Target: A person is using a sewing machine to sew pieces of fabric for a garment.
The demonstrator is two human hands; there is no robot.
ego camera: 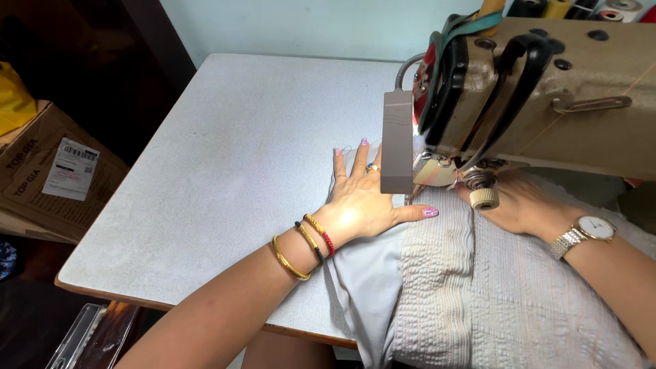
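Head view looks down on my two hands at a sewing machine. My left hand lies flat, palm down, fingers spread wide and holding nothing; it presses on the pale grey fabric where that cloth meets the counter. Its thumb points right, toward the machine's foot, and its fingertips reach away from me, just beside the grey box-shaped lamp that hangs in front of the machine head. On that wrist sit gold bangles and a red cord bracelet.

My right hand rests palm down on the ribbed, striped fabric, partly hidden under the machine's arm, so I cannot tell how its fingers are set or whether this grip pinches the cloth. A small cream knurled knob of the machine stands just above its knuckles. A watch with a white face and metal band is on that wrist.

The striped fabric runs from under the machine, between my two hands, toward me and off the near counter edge; the plain grey layer lies below and left of it, under my left palm. Well to the left of my left hand, off the counter, sits a brown cardboard box with a white label
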